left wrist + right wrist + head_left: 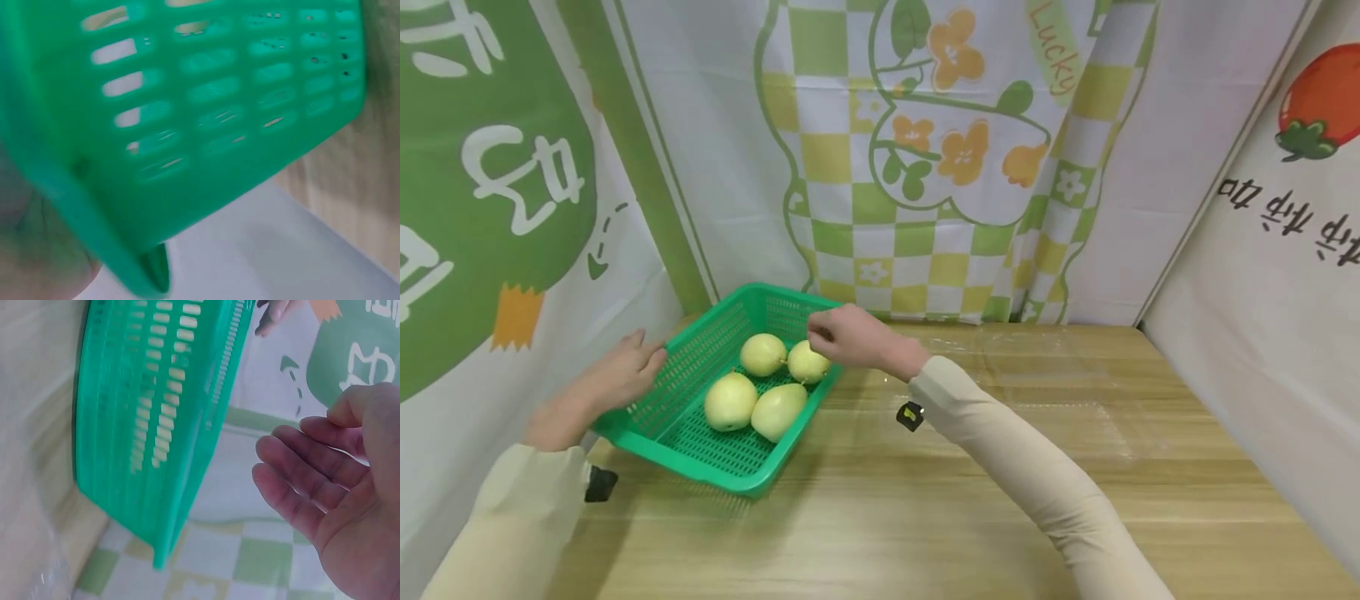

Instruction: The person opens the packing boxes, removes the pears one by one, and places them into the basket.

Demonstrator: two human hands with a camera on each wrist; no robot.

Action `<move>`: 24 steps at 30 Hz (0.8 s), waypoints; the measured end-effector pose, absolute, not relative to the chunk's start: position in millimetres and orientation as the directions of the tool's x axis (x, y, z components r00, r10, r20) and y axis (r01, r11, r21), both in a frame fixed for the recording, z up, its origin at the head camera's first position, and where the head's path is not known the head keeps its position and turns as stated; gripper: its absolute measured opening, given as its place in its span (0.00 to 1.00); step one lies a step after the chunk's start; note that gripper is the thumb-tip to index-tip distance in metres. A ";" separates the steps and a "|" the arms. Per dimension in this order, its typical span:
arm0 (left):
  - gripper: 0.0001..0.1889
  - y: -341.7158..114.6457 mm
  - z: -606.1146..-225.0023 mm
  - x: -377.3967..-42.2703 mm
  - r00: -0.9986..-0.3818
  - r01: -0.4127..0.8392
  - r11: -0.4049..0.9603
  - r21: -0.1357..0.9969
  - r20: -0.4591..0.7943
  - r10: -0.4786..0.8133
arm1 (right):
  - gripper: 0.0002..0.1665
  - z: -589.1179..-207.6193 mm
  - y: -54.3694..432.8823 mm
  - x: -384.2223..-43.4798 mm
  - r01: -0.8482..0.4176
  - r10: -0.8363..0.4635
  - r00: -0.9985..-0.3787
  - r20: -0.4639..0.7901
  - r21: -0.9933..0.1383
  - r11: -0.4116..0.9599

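A green plastic basket (662, 454) with slotted walls stands on the left of the table. Several pale yellow-green pears (731, 402) lie inside it, some with short stems showing. My left hand (621, 375) is at the basket's left rim, its fingers reaching toward the rim; whether they touch it I cannot tell. Up close, the left wrist view shows the basket's wall (206, 144) and part of the hand (37, 250), blurred. Above the right rim hovers my right hand (857, 336), holding nothing. Its fingers (290, 494) curl loosely in the right wrist view, apart from the basket.
Clear plastic containers (1093, 421), hard to make out, lie on the wooden table (1000, 533) at the right. Printed cloth curtains (1240, 333) enclose the table at the back and both sides. A small black device (911, 415) is by my right sleeve.
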State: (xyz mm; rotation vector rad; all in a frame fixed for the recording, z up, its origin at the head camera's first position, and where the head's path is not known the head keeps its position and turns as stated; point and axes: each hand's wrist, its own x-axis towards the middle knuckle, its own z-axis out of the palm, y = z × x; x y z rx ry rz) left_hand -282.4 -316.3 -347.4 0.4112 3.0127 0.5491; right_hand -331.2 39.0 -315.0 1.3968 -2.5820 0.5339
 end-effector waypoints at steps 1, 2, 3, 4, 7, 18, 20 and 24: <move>0.31 -315.0 -343.8 -281.5 -0.962 0.253 0.900 0.354 -0.004 0.272 | 0.15 -312.6 44.8 -331.5 -0.830 -0.771 -0.558 0.308 -0.239 0.504; 0.31 -313.8 -339.9 -280.7 -0.961 0.255 0.900 0.352 -0.008 0.276 | 0.15 -310.4 50.7 -332.1 -0.825 -0.764 -0.565 0.313 -0.245 0.510; 0.31 -312.6 -335.8 -280.2 -0.960 0.259 0.899 0.353 -0.010 0.280 | 0.14 -307.9 56.8 -332.6 -0.820 -0.757 -0.572 0.317 -0.250 0.515; 0.31 -311.1 -331.7 -279.7 -0.959 0.264 0.900 0.347 -0.009 0.285 | 0.14 -305.9 63.0 -333.4 -0.816 -0.750 -0.578 0.321 -0.254 0.520; 0.30 -305.8 -319.1 -279.7 -0.953 0.284 0.901 0.327 -0.009 0.304 | 0.14 -299.7 81.2 -334.9 -0.803 -0.732 -0.596 0.331 -0.262 0.535; 0.26 -272.3 -270.2 -294.0 -0.899 0.435 0.872 0.223 0.054 0.434 | 0.15 -272.4 142.5 -341.4 -0.771 -0.691 -0.633 0.349 -0.214 0.599; 0.27 -267.1 -261.8 -296.4 -0.901 0.431 0.875 0.220 0.052 0.431 | 0.16 -269.4 151.6 -342.2 -0.765 -0.684 -0.640 0.350 -0.203 0.611; 0.29 -259.9 -248.9 -302.2 -0.904 0.424 0.877 0.226 0.051 0.424 | 0.16 -266.8 171.5 -342.8 -0.733 -0.658 -0.672 0.340 -0.177 0.657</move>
